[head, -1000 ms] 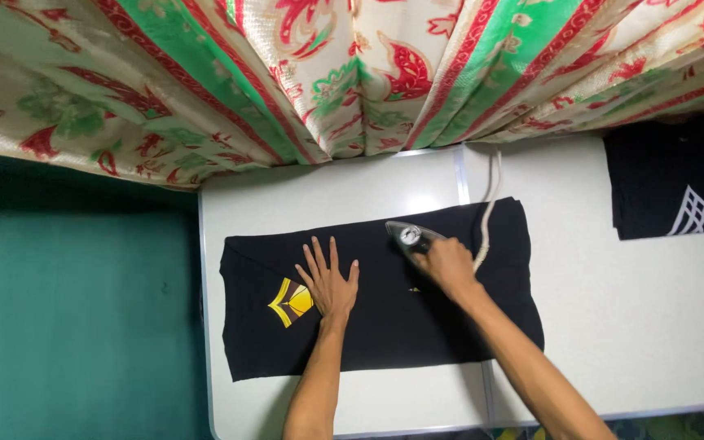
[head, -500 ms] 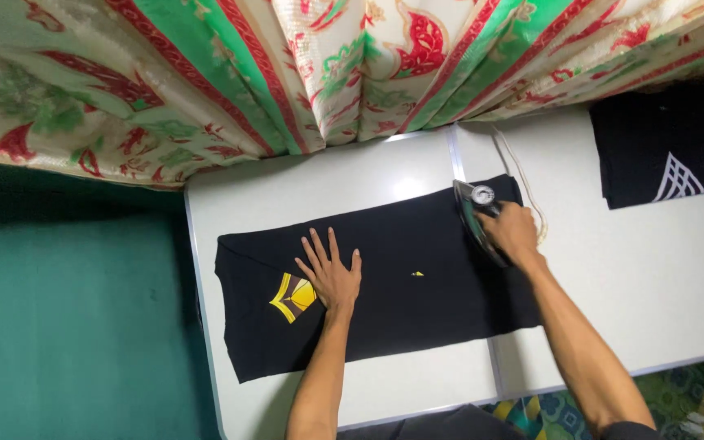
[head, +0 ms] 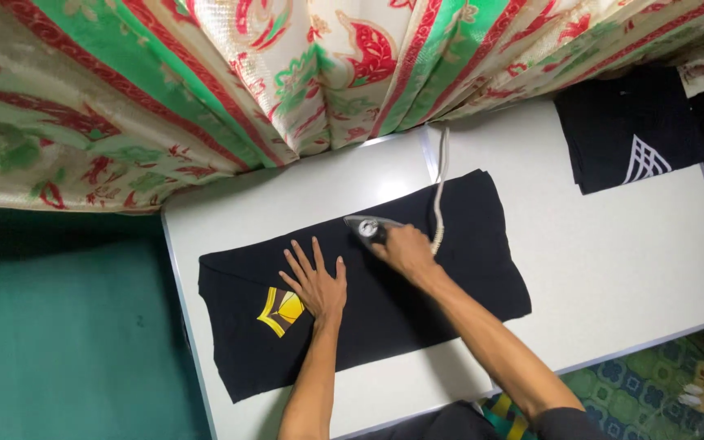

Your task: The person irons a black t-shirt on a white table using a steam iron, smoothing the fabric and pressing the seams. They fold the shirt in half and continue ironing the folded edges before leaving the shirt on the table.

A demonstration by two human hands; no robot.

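A folded black shirt with a yellow emblem lies flat on a white table. My left hand is pressed flat on the shirt, fingers spread, just right of the emblem. My right hand grips the handle of a grey clothes iron, which rests on the shirt near its far edge, close to my left fingertips. The iron's white cord runs back toward the curtain.
A second folded black garment with a white line pattern lies at the table's far right corner. A patterned red, green and cream curtain hangs along the far edge. Green floor lies left of the table.
My right hand has slid the iron from the shirt's right end leftward to near my left hand. My left hand has stayed flat on the shirt. The view has shifted slightly.
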